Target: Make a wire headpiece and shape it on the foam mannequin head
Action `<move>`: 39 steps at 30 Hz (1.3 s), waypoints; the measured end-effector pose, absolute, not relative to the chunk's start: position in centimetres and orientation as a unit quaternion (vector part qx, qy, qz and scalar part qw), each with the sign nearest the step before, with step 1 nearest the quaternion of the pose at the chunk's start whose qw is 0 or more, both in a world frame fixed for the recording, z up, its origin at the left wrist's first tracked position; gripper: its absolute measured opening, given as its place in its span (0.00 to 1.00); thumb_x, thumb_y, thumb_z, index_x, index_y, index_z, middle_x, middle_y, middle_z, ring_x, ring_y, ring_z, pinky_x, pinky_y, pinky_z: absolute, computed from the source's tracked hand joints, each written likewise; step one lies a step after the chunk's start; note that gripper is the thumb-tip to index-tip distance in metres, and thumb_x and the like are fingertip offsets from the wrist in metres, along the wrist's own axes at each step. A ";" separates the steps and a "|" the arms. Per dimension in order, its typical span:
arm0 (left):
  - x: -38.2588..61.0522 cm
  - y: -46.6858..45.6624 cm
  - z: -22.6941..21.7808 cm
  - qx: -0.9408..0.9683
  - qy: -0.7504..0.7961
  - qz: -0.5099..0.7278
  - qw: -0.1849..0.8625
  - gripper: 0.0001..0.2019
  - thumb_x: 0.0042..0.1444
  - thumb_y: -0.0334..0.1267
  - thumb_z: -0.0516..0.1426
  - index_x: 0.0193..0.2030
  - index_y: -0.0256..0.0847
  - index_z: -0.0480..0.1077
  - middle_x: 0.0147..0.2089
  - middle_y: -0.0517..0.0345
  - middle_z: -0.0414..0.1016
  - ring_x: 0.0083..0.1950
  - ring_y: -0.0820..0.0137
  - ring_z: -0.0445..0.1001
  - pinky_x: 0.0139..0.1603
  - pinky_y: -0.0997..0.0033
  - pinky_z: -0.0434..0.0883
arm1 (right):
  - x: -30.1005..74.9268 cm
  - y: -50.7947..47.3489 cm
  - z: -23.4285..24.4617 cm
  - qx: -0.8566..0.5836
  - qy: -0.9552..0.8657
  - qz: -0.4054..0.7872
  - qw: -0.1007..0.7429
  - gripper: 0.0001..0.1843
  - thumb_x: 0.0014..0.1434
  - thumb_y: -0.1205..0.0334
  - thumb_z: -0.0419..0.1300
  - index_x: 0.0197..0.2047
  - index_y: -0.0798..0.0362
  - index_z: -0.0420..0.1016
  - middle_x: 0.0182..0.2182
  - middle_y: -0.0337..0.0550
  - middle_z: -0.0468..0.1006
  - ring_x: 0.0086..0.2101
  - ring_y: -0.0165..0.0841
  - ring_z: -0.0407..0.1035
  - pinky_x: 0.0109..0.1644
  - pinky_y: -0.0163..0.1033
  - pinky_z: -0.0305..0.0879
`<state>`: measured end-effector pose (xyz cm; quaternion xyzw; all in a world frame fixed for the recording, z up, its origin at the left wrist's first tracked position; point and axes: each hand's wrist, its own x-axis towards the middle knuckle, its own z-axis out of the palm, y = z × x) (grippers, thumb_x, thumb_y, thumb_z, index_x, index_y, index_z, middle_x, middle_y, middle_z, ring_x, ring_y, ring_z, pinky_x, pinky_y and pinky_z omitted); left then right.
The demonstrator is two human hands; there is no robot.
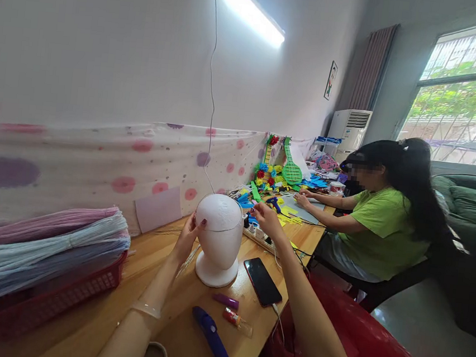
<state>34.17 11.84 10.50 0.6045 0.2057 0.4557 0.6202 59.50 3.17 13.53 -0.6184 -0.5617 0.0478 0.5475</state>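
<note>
A white foam head form [219,238] stands upright on the wooden table [188,342]. My left hand [188,236] rests against its left side, fingers curled around it. Just right of the form's top, my right hand [264,216] is raised with its fingertips pinched together on something too small to name. A thin wire [212,86] hangs down the wall to the form.
A red basket [53,301] of pastel strands sits at left. A black phone [262,282], a purple tool [212,339], a small tube [237,321] and a purple cap [226,300] lie near me. A person in a green shirt [385,226] works at the far end among colourful craft pieces [280,177].
</note>
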 end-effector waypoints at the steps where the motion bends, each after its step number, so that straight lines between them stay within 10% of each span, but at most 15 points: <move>1: 34.3 11.9 10.5 0.603 0.202 0.457 0.622 0.39 0.48 0.59 0.65 0.63 0.41 0.64 0.70 0.41 0.61 0.71 0.51 0.59 0.67 0.55 0.62 | 59.6 3.5 14.3 -0.614 -0.556 0.044 0.559 0.08 0.62 0.57 0.60 0.35 0.52 0.75 0.31 0.41 0.81 0.35 0.36 0.77 0.41 0.43 0.72; 27: 34.8 11.7 11.1 0.597 0.211 0.469 0.616 0.52 0.36 0.58 0.71 0.66 0.40 0.58 0.73 0.36 0.53 0.73 0.49 0.52 0.71 0.52 0.56 | 57.1 7.3 12.0 -0.642 -0.496 0.037 0.583 0.16 0.66 0.55 0.59 0.53 0.55 0.72 0.49 0.47 0.75 0.44 0.36 0.74 0.48 0.48 0.73; 39: 34.8 12.3 12.0 0.616 0.226 0.461 0.597 0.55 0.32 0.57 0.72 0.67 0.40 0.56 0.72 0.37 0.54 0.72 0.48 0.55 0.69 0.54 0.59 | 56.8 5.6 13.7 -0.613 -0.522 0.069 0.589 0.07 0.62 0.62 0.62 0.41 0.56 0.76 0.40 0.44 0.80 0.40 0.35 0.76 0.48 0.47 0.73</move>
